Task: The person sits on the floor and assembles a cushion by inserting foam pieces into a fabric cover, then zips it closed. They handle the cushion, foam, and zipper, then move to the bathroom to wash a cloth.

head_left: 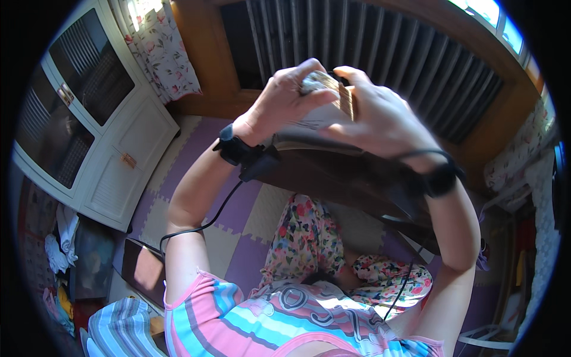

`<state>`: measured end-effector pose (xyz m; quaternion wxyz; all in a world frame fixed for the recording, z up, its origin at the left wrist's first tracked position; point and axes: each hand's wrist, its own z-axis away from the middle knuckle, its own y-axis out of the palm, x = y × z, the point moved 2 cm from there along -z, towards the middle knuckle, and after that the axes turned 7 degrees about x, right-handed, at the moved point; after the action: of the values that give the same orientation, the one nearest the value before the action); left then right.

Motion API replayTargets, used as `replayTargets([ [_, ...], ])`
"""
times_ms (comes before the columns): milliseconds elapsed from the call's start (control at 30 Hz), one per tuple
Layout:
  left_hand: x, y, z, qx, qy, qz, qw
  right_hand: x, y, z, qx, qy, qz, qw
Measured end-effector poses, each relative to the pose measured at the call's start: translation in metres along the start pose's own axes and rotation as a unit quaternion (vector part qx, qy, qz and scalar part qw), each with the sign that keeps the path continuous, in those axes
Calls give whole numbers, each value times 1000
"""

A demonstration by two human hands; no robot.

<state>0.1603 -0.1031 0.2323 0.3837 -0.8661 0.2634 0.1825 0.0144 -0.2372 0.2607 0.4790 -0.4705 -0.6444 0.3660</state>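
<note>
My two hands are raised together in front of the radiator, over a dark low table. My left hand [291, 92] grips the left side of a small pale object with brown-gold stripes [346, 102]; its exact kind I cannot make out. From the other side my right hand [380, 113] closes on the same object, thumb below and fingers above, slightly blurred. A small dark piece shows at its upper edge, by my right fingertips. Below the fingers is a whitish surface with thin lines, partly hidden. Each wrist wears a black strapped device with a cable.
A dark table [309, 169] stands close before my crossed legs in floral trousers. White cabinet [113, 143] at left, radiator [369, 47] behind, purple and cream foam mats [238, 205] on the floor. A striped cloth [122, 324] lies lower left; a white rack stands at right.
</note>
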Motion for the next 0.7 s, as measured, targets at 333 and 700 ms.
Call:
replayTargets([
  [333, 8, 22, 104, -195, -342, -196, 898, 4, 7, -14, -106, 32, -33, 993],
  [700, -32, 93, 123, 2, -58, -17, 998, 4, -4, -8, -100, 73, -70, 990],
])
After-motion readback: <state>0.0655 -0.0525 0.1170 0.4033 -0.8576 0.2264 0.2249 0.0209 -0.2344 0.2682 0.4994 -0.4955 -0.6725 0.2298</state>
